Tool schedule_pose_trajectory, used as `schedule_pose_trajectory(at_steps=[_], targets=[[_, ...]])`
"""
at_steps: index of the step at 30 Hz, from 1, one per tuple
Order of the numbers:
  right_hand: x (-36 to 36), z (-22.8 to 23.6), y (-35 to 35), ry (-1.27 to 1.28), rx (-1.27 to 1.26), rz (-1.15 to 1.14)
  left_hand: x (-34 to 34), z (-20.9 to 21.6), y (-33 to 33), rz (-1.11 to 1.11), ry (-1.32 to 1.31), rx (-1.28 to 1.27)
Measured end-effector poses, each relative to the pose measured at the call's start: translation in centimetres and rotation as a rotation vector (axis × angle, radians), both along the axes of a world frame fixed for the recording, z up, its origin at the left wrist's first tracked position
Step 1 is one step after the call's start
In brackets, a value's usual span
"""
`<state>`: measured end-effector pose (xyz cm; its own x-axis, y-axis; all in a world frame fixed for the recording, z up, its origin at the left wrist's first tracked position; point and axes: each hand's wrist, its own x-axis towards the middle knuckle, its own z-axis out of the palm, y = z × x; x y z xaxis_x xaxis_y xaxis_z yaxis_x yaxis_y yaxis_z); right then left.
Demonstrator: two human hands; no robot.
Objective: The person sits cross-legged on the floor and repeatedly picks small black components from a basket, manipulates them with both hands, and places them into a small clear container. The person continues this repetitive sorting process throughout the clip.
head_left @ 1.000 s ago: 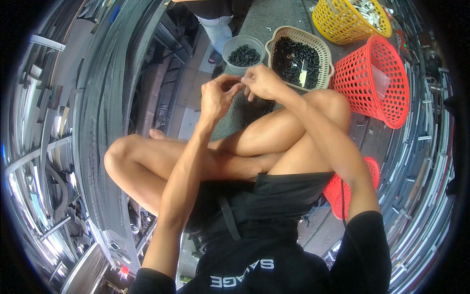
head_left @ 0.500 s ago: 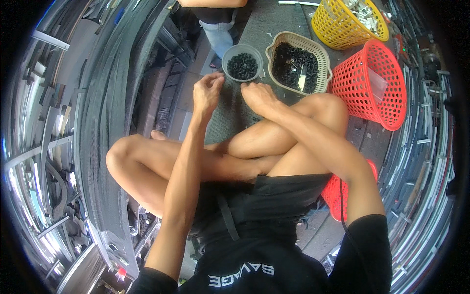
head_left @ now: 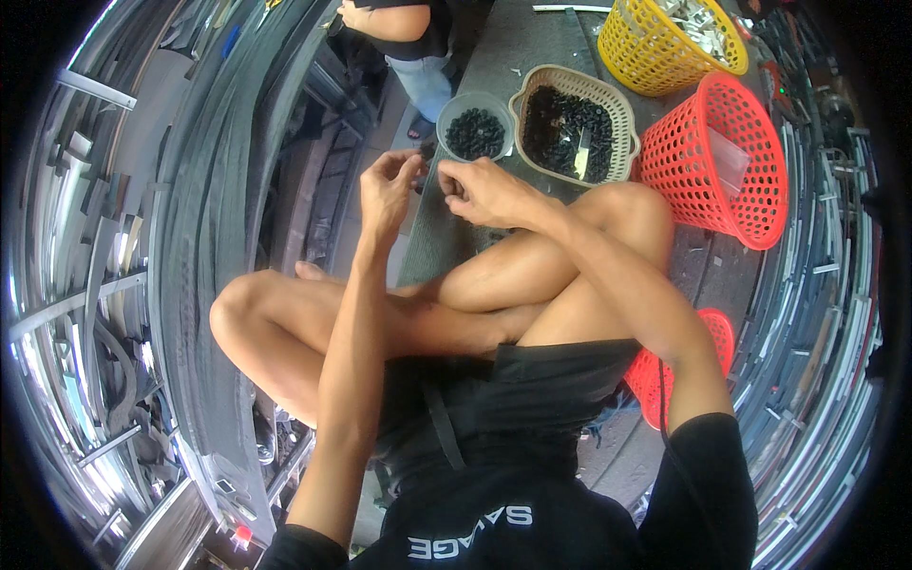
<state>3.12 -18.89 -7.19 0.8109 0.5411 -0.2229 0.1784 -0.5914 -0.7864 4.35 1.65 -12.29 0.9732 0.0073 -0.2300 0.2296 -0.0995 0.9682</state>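
My left hand (head_left: pixel 387 195) is raised just left of a round clear tub, thumb and fingers pinched together. A small dark piece (head_left: pixel 427 150) shows at its fingertips, too small to name surely. Close beside it, in front of the tub, is my right hand (head_left: pixel 486 193), its fingers curled in; whatever they hold is hidden. The round tub (head_left: pixel 443 116) contains many small black pieces (head_left: pixel 475 135). Right of it stands a beige basket (head_left: pixel 622 114) with more black pieces and a knife-like tool (head_left: pixel 582 152) with a pale handle lying on them.
A yellow basket (head_left: pixel 627 57) of pale pieces stands at the far right, with a red basket (head_left: pixel 674 152) nearer. Another red basket (head_left: pixel 719 342) is by my right elbow. Long strips (head_left: pixel 204 190) line the left side. Another person (head_left: pixel 408 43) stands beyond.
Both hands have shifted slightly left. My right hand has turned, its fingers now curled toward the left hand. The other person's arms have come further into view.
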Motion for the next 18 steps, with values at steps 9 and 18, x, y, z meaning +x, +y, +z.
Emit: schedule_pose_trajectory(at_steps=[9, 18], targets=[[1.6, 1.5, 0.3, -0.018, 0.466, -0.341, 0.0, 2.5, -0.6, -0.04, 0.017, -0.413], [2.0, 1.1, 0.1, 0.132, 0.578, -0.423, -0.3, 2.8, -1.2, -0.082, 0.005, -0.46]])
